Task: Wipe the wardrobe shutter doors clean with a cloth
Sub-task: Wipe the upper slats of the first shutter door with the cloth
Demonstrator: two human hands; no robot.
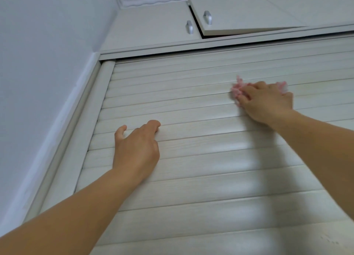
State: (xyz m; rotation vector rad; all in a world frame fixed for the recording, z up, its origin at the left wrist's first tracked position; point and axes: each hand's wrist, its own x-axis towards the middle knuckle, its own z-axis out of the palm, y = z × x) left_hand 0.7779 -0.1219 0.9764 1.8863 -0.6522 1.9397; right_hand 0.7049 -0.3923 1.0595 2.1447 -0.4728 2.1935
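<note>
Pale slatted shutter door (191, 159) under both hands, pink cloth (238, 88) against slats.

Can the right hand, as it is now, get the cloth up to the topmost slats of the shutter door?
Probably yes: the right hand presses the pink cloth on the shutter door a few slats below the top, with nothing between.

1 head view, close, angled up the shutter door (191, 159)
</note>
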